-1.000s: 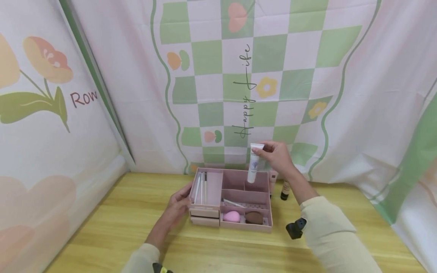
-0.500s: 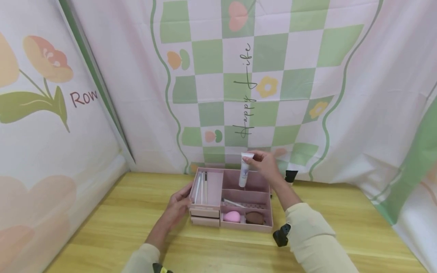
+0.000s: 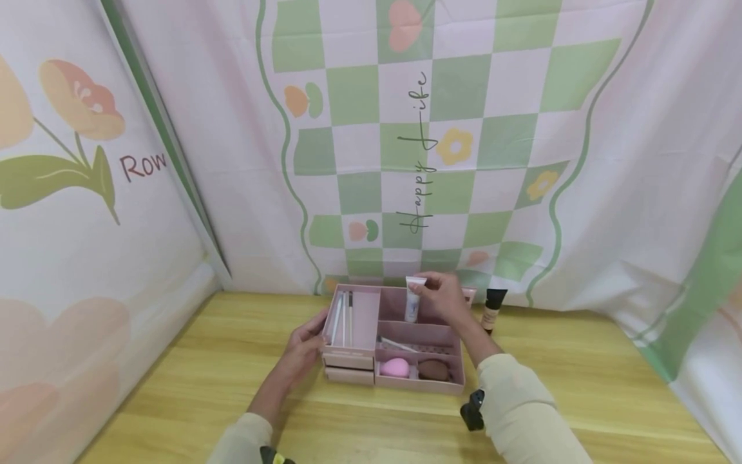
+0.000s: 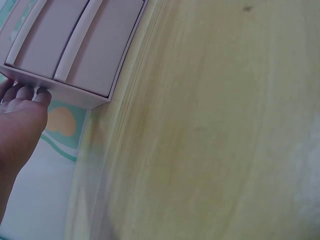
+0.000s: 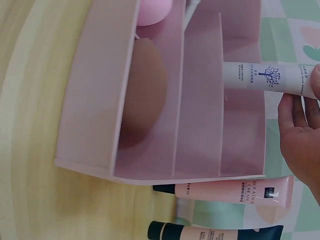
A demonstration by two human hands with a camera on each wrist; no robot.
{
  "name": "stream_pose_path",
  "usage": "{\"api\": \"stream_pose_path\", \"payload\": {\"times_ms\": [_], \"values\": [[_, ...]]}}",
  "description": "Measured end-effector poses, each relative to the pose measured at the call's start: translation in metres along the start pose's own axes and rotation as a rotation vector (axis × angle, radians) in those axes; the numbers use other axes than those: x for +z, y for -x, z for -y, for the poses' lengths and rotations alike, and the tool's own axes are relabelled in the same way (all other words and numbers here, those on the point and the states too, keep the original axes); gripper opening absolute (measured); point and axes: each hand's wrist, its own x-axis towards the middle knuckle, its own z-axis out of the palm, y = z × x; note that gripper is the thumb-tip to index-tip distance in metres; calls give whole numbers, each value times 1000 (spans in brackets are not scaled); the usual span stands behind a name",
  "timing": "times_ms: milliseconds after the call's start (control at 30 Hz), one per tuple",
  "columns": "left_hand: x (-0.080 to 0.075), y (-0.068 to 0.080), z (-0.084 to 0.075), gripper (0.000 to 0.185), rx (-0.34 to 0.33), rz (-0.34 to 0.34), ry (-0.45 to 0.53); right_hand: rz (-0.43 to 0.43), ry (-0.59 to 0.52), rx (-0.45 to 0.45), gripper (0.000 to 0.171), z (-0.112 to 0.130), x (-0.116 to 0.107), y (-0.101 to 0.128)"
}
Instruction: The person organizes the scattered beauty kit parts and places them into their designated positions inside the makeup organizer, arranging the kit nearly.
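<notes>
My right hand (image 3: 446, 299) pinches a white squeeze tube (image 3: 412, 303) near its flat crimped end. The tube stands upright, its lower end down inside the back compartment of a pink makeup organizer (image 3: 417, 386). In the right wrist view, a blue tree print shows on the tube (image 5: 270, 76), and a divider hides its lower end. My left hand (image 3: 304, 345) rests against the organizer's left side. In the left wrist view, that hand's fingertips touch the side wall beside two drawers (image 4: 102, 47).
Slim brushes (image 3: 343, 319) lie on the organizer's left top. A pink sponge (image 3: 396, 367) and a brown sponge (image 3: 433, 370) sit in its front compartments. To its right stand a pink cream tube (image 5: 230, 192) and a black-ended tube (image 3: 493, 310). A patterned curtain (image 3: 406, 148) hangs behind.
My right hand has moved left and down, lowering the white tube into the back compartment. The black-ended tube has come into fuller view. My left hand has stayed in place.
</notes>
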Motion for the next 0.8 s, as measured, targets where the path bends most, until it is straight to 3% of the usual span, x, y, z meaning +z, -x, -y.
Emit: {"api": "stream_pose_path", "payload": {"times_ms": [300,500,800], "values": [[0,1,0,71,10,-5,3,-12,100,34,24,-12,9,7],[-1,1,0,72,6,15,-3,30,44,48,25,-21,12,9],[1,1,-1,74,-4,-3,-8,39,50,49,26,-20,10,10]]}}
